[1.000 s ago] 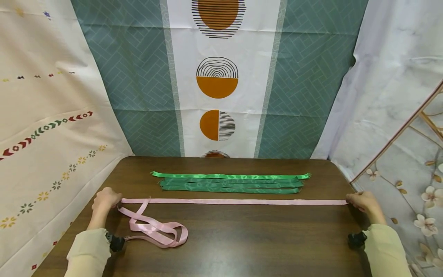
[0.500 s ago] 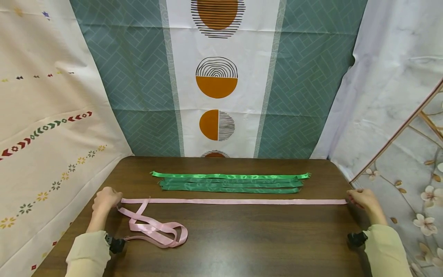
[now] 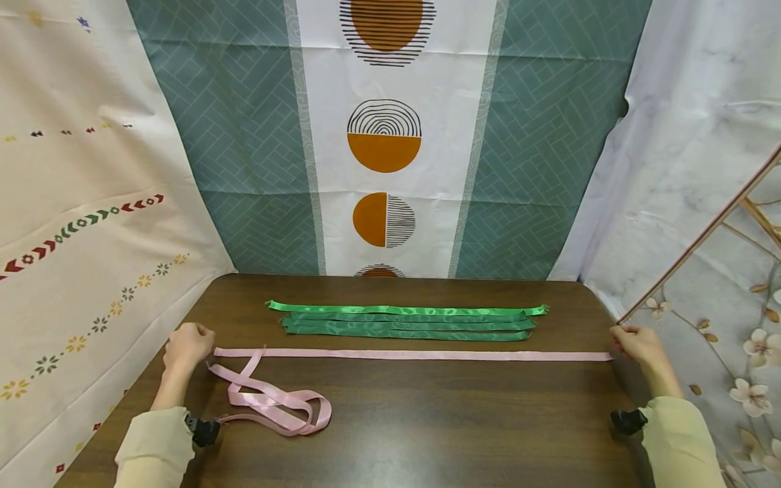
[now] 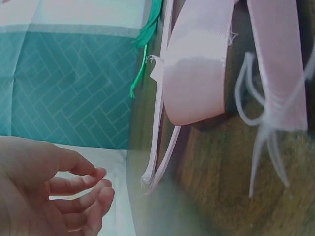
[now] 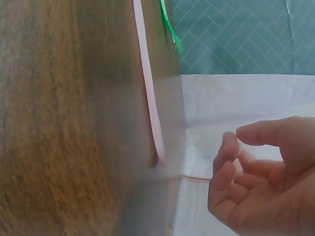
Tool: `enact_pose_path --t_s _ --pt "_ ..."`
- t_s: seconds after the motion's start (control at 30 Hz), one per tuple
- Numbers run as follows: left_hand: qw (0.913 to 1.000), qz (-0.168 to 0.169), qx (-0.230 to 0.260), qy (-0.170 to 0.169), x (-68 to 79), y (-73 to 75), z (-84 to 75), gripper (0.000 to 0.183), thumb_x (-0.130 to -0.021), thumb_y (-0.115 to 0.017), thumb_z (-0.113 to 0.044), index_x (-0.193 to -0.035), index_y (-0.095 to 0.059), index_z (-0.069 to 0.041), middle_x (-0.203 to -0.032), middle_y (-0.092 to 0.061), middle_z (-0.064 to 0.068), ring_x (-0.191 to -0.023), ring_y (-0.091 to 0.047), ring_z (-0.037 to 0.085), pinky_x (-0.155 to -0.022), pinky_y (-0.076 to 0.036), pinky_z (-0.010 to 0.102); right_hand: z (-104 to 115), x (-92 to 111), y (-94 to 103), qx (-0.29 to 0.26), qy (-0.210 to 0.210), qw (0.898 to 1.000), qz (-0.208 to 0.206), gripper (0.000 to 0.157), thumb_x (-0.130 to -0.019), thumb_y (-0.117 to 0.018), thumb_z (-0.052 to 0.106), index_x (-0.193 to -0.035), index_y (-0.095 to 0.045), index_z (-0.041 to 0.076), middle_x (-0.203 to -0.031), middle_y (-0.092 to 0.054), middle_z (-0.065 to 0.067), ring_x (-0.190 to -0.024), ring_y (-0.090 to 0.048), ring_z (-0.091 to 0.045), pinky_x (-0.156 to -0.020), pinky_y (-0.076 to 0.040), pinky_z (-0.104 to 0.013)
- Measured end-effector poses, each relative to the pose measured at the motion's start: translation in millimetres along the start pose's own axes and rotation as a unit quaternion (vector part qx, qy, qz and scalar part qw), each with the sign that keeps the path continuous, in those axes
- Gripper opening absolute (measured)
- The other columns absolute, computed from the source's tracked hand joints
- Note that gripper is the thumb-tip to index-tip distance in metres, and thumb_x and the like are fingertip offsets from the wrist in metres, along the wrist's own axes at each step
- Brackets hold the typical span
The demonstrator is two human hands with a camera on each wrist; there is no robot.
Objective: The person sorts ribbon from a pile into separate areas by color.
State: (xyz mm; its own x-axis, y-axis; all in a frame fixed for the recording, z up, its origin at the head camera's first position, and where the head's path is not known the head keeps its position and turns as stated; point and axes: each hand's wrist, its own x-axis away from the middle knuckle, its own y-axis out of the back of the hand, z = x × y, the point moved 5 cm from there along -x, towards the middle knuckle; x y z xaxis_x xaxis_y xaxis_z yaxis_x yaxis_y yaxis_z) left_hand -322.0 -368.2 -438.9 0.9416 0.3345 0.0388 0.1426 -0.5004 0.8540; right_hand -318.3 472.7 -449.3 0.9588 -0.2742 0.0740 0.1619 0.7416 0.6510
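Note:
A pink ribbon [image 3: 415, 354] lies stretched straight across the table, left to right. My left hand [image 3: 188, 346] is raised just beyond its left end; in the left wrist view the loosely curled fingers [image 4: 88, 196] hold nothing, apart from the ribbon. At the other end my right hand [image 3: 641, 344] hovers above the ribbon's tip, and the right wrist view shows its thumb and fingers [image 5: 224, 174] bent loosely around air. Near my left forearm rests a loose, looped heap of pink ribbon [image 3: 277, 403], with frayed threads [image 4: 266, 123] at one end.
Several green ribbons [image 3: 403, 325] lie side by side behind the pink one, the brightest [image 3: 403, 311] farthest back. The brown wooden table [image 3: 464, 420] meets patterned cloth hangings [image 3: 256, 169] at its back and sides. Each wrist wears a small black camera [image 3: 628, 421].
Both hands have let go of the straight pink ribbon's ends and lifted slightly off the table. The ribbons have stayed in place.

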Motion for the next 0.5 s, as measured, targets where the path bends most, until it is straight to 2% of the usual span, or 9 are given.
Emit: enact_pose_path --t_s 0.1,0.2,0.37,0.5 --pt "0.9999 -0.015 0.005 -0.004 0.1 0.2 -1.5 0.024 -0.086 -0.045 -0.018 -0.085 -0.063 -0.002 -0.096 -0.062 0.027 -0.091 -0.056 0.052 -0.061 -0.043 0.050 2.1 0.5 -1.1 -0.014 0.016 1.000 -0.016 0.041 -0.097 -0.043 0.022 -0.101 -0.057 -0.016 -0.063 -0.057 0.017 -0.059 -0.053 0.003 -0.055 -0.047 -0.021" --pt "0.9993 -0.034 0.013 -0.006 -0.2 0.0 -2.4 0.026 -0.086 -0.043 -0.017 -0.090 -0.063 0.000 -0.098 -0.063 0.027 -0.093 -0.056 0.054 -0.061 -0.043 0.052 4.9 1.0 -1.4 -0.025 0.030 0.999 -0.029 0.045 -0.099 -0.042 0.022 -0.111 -0.050 -0.021 -0.064 -0.055 0.021 -0.060 -0.053 0.005 -0.056 -0.048 -0.019" --pt "0.9978 -0.063 0.020 -0.010 0.8 0.5 -4.1 0.029 -0.086 -0.042 -0.016 -0.095 -0.063 0.002 -0.101 -0.062 0.030 -0.096 -0.055 0.057 -0.061 -0.044 0.052 9.5 2.5 -2.0 -0.034 0.042 0.997 -0.052 0.042 -0.099 -0.042 0.020 -0.110 -0.052 -0.019 -0.062 -0.055 0.023 -0.059 -0.054 0.007 -0.056 -0.048 -0.017" --pt "0.9977 -0.062 0.021 -0.018 2.4 1.3 -7.0 0.030 -0.086 -0.043 -0.017 -0.096 -0.063 0.002 -0.103 -0.062 0.031 -0.096 -0.055 0.058 -0.060 -0.044 0.053 12.0 4.8 -3.7 -0.043 0.049 0.996 -0.062 0.040 -0.099 -0.042 0.020 -0.109 -0.053 -0.017 -0.062 -0.055 0.023 -0.059 -0.053 0.007 -0.057 -0.049 -0.016"
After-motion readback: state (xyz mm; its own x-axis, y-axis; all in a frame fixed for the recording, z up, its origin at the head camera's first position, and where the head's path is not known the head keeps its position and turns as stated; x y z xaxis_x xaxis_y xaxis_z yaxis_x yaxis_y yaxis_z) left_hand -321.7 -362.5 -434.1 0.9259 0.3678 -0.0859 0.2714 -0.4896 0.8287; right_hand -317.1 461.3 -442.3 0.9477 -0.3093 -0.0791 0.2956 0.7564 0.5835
